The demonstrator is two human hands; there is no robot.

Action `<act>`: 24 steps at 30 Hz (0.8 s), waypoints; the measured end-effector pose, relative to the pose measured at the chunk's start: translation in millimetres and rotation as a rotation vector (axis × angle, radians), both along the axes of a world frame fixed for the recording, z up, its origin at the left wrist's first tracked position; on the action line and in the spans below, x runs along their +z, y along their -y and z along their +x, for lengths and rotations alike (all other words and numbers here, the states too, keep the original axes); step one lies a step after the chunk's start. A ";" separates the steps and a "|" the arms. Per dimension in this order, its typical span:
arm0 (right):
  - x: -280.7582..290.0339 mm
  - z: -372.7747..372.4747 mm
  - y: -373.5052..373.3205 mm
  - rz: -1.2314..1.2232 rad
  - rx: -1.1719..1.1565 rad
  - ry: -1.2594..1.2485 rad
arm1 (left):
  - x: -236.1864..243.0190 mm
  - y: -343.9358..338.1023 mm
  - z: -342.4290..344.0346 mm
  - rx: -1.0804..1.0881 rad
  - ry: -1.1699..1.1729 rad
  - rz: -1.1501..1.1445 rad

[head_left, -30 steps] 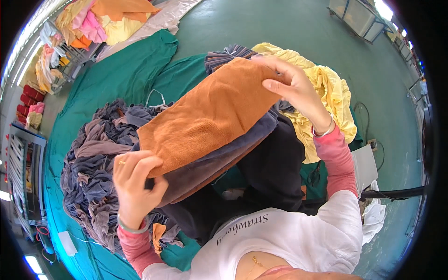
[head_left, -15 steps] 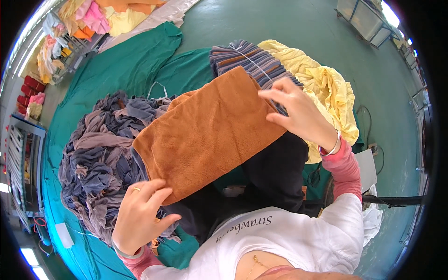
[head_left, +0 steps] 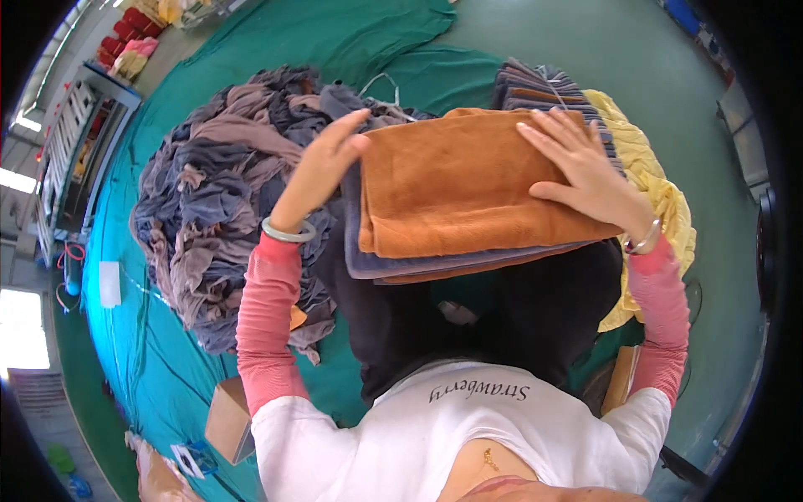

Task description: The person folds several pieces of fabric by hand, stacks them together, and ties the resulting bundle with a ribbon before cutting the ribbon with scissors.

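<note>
A folded orange-brown towel-like cloth (head_left: 456,184) lies on top of a small stack across my lap, with the edges of folded grey-purple cloths (head_left: 418,266) showing beneath it. My right hand (head_left: 577,171) rests flat on the right part of the brown cloth, fingers spread. Beside the cloth's upper left corner is my left hand (head_left: 322,171), its fingers stretched out and the thumb apart. Nothing shows in its grip; I cannot tell whether the thumb tip touches the cloth's edge.
A heap of crumpled grey and mauve cloths (head_left: 217,201) lies on the left over a green sheet (head_left: 335,50). Beyond the lap stack stands a tied bundle of folded cloths (head_left: 535,84), with yellow fabric (head_left: 661,201) to its right. A cardboard box (head_left: 226,418) sits lower left.
The view has shifted. The brown cloth, tilted and raised before, now lies flatter and squarer on the stack. My right hand has flattened onto it; my left hand has moved up along its left side.
</note>
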State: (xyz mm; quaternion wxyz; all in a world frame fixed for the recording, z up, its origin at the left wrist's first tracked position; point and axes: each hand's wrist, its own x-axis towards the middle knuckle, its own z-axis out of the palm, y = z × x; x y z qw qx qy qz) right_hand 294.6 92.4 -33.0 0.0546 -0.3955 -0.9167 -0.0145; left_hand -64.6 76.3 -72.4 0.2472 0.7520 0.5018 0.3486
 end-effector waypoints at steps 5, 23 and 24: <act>52.3 -82.4 34.0 -0.185 0.413 -0.370 | -131.8 19.3 -140.2 0.382 0.139 -0.368; 74.0 -213.4 165.5 -1.806 0.077 -0.772 | -390.2 162.1 -146.6 0.516 -0.875 -1.001; 78.4 -211.2 168.3 -1.818 0.051 -0.777 | -389.5 165.5 -145.6 0.515 -0.905 -1.004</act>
